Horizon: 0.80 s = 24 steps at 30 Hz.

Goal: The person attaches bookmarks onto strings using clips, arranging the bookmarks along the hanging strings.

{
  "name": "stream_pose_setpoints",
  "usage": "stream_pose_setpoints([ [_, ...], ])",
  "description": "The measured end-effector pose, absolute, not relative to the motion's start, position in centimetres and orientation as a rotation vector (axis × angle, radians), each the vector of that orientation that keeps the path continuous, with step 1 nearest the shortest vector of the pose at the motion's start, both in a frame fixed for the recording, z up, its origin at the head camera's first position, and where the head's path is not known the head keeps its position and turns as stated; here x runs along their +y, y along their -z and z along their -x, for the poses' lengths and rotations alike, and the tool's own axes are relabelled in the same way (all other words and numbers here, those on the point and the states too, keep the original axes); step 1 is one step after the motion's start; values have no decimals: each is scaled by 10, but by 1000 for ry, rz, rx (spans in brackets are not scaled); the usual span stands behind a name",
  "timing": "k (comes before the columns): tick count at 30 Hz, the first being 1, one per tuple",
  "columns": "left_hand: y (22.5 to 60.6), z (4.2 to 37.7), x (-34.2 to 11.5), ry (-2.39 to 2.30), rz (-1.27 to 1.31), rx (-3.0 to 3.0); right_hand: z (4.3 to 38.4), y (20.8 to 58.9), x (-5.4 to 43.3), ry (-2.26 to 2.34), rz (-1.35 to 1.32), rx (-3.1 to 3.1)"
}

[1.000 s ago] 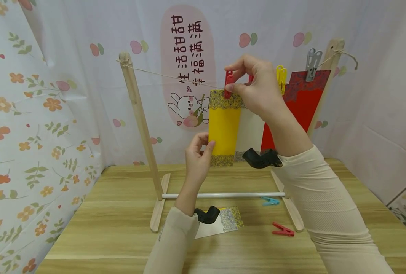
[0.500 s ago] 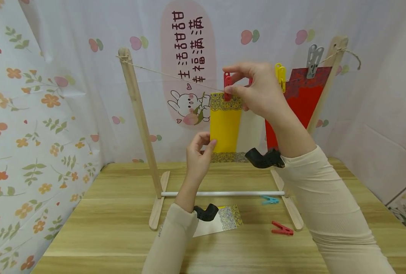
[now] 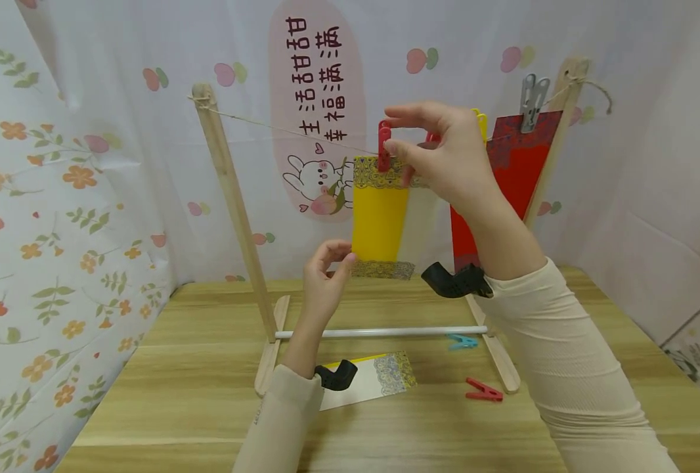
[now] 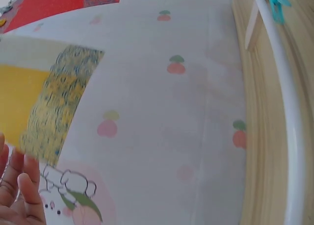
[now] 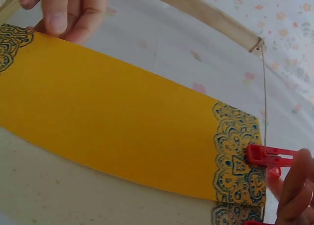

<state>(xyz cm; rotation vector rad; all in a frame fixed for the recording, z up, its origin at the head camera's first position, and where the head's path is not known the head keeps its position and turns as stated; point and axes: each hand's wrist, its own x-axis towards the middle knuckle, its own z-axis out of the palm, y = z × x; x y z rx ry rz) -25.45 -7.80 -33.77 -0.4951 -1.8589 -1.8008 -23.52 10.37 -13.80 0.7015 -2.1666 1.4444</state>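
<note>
A yellow card (image 3: pixel 376 223) with a patterned border at each end hangs upright at the string (image 3: pixel 291 131). My right hand (image 3: pixel 453 154) has its thumb and index finger at a red clothespin (image 3: pixel 384 151), which grips the card's top edge; the right wrist view shows this clothespin (image 5: pixel 270 156) closely. Beside the card's lower left edge is my left hand (image 3: pixel 326 279), its fingers loosely bent. In the left wrist view that hand (image 4: pixel 22 188) sits near the card's corner; whether it still touches cannot be told. A cream card (image 3: pixel 417 223) hangs just behind, partly covered.
Right of my hand hangs a red card (image 3: pixel 524 174) under a grey clothespin (image 3: pixel 532 105). Wooden posts (image 3: pixel 232 197) carry the string; a white bar (image 3: pixel 379 332) joins their feet. On the table lie a cream card (image 3: pixel 362 384), a blue clothespin (image 3: pixel 462 341) and a red clothespin (image 3: pixel 483 391).
My left hand has slid left and slightly down from the yellow card's edge, its thumb no longer over it. The right hand has shifted slightly right relative to the clothespin.
</note>
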Motion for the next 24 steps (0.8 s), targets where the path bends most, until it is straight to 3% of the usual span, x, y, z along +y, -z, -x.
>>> stream_pose_setpoints([
  [15,365,224,-123,1588,357,-2220,230,159,126,-1522,-985,-1901],
  [24,371,220,-125,1463,452,-2346,217,188,158,-1547,-1007,-1916],
])
